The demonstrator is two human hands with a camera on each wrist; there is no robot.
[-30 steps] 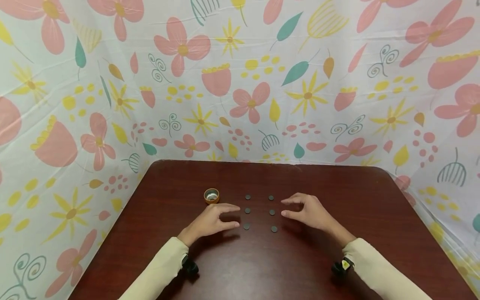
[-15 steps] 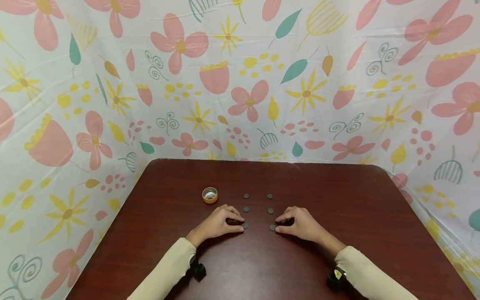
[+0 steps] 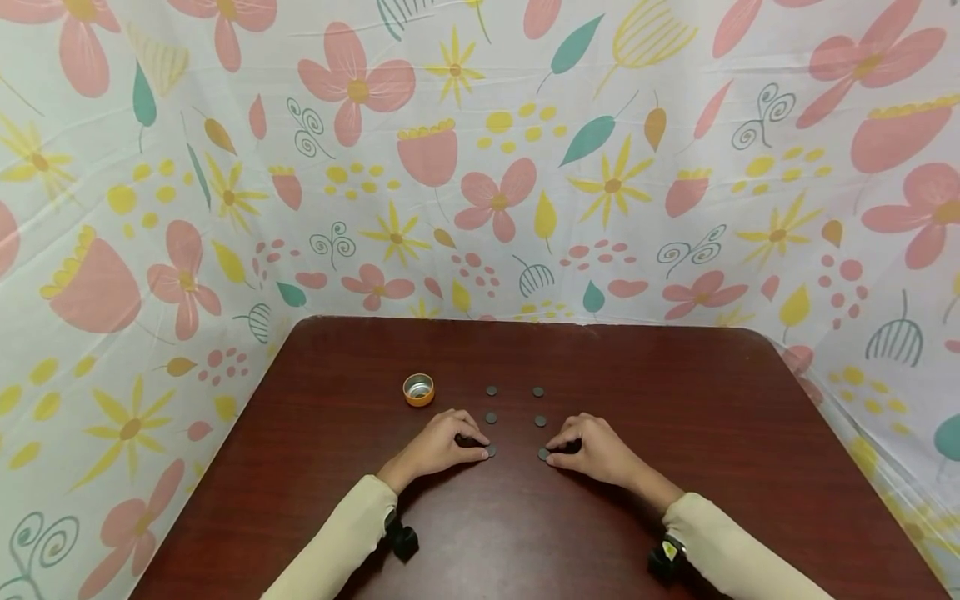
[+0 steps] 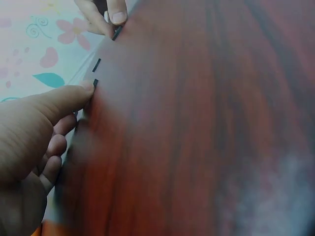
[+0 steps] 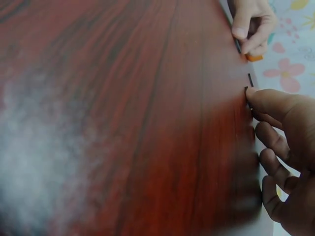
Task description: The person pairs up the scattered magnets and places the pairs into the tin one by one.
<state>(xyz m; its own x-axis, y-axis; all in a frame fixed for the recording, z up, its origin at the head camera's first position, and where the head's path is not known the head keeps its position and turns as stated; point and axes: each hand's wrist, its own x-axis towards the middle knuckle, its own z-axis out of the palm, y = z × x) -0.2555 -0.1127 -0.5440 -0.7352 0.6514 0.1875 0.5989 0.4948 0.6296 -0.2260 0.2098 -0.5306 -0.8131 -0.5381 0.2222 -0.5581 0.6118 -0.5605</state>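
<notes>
Several small dark grey-green discs lie flat in two columns on the table. My left hand (image 3: 442, 443) pinches the nearest disc of the left column (image 3: 491, 452) between thumb and index finger; the left wrist view shows the thumb at the edge of this disc (image 4: 95, 83). Opposite, my right hand (image 3: 596, 450) pinches the nearest disc of the right column (image 3: 543, 454), whose edge (image 5: 246, 90) shows beside the thumb in the right wrist view. Both discs are partly covered by fingertips. Beyond the hands lie the middle discs, left (image 3: 491, 417) and right (image 3: 540, 421).
Two more discs, left (image 3: 491, 390) and right (image 3: 538, 392), form the far row. A small round orange-rimmed metal tin (image 3: 418, 390) stands beyond my left hand. Flower-printed cloth (image 3: 498, 200) hangs along the back and sides of the brown table (image 3: 480, 533).
Both hands have come nearer the body, from beside the middle discs to the nearest row, and their fingers have closed on those two discs. The view has shifted slightly.
</notes>
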